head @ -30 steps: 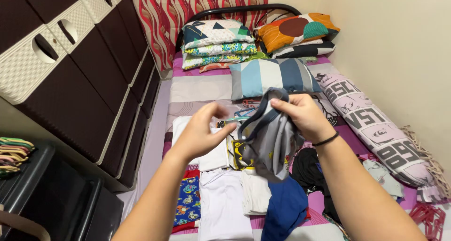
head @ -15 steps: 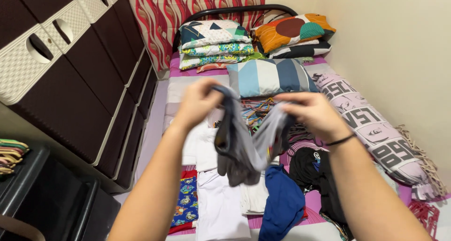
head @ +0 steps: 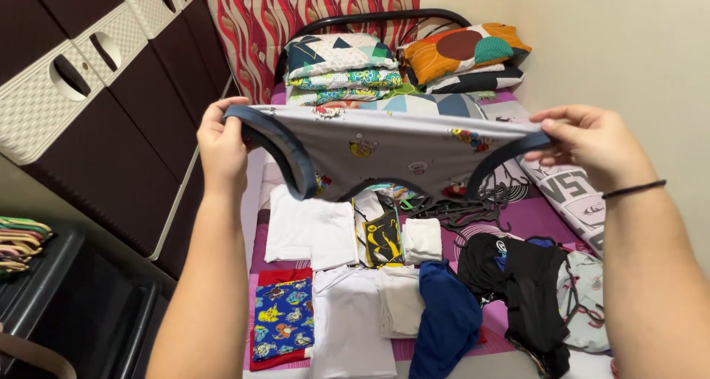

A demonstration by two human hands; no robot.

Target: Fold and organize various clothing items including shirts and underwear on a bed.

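Note:
A grey garment (head: 384, 153) with small cartoon prints and dark blue trim is stretched wide in the air above the bed. My left hand (head: 220, 144) grips its left end and my right hand (head: 592, 144), with a thin black band on the wrist, grips its right end. Below it on the bed lie folded white clothes (head: 347, 320), a blue cartoon-print piece (head: 283, 321), a dark blue garment (head: 446, 321) and a black garment (head: 521, 279).
Stacked patterned pillows (head: 342, 65) and an orange pillow (head: 462, 48) sit at the bed head, and a long printed bolster (head: 573, 194) lies along the right wall. Dark drawers (head: 111, 105) stand left. Hangers (head: 18, 238) rest on a black bin.
The garment was bunched in my right hand. My left hand took its other end, and both hands moved apart and up, spreading it flat and wide.

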